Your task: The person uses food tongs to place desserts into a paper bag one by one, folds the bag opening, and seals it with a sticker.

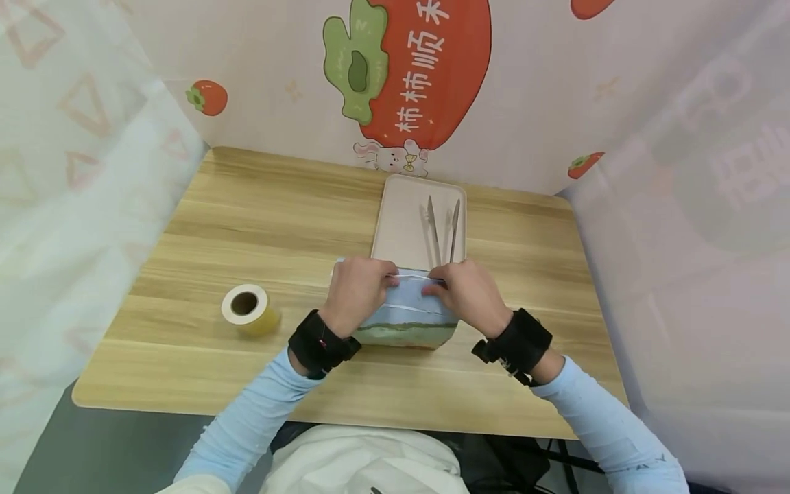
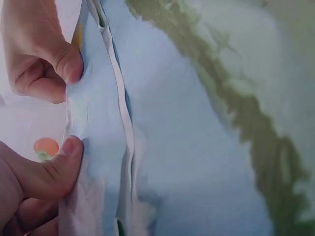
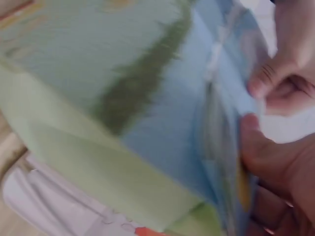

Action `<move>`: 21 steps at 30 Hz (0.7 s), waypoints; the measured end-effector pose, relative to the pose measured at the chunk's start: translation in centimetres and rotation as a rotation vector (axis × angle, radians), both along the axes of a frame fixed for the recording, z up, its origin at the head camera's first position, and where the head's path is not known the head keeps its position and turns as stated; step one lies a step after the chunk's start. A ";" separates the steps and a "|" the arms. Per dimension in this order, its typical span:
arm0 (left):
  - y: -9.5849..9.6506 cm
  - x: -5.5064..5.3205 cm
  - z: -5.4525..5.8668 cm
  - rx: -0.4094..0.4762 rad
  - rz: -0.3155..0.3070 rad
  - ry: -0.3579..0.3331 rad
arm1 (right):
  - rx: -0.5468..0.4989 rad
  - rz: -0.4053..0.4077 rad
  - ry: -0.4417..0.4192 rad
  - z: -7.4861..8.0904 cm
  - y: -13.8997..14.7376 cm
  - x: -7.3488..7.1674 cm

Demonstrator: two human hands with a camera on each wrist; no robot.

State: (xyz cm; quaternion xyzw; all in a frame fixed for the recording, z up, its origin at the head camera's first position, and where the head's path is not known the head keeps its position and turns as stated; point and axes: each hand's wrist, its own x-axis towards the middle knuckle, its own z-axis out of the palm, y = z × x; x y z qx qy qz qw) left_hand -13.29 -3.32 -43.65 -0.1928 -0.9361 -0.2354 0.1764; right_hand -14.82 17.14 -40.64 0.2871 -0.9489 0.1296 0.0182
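Blue and green bag [image 1: 407,333], olive-streaked; beige tray [image 1: 401,219].

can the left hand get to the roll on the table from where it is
Probably yes: only bare tabletop shows between the left hand and the roll. The hand pinches the top of the bag, though, so it would likely have to let go first.

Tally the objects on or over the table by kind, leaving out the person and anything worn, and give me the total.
Blue-and-green bag: 1
Tray: 1
Slim metal tools: 2
Roll: 1
Total: 5
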 end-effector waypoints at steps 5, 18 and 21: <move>-0.4 -0.3 -0.4 0.037 -0.009 0.016 | -0.075 -0.050 0.044 -0.3 2.1 0.2; -0.6 -0.4 -0.4 0.075 -0.025 0.010 | -0.153 0.004 0.192 -1.5 3.9 0.3; -0.6 -0.6 -0.2 0.055 -0.024 0.015 | -0.143 0.020 0.094 -0.9 3.6 0.1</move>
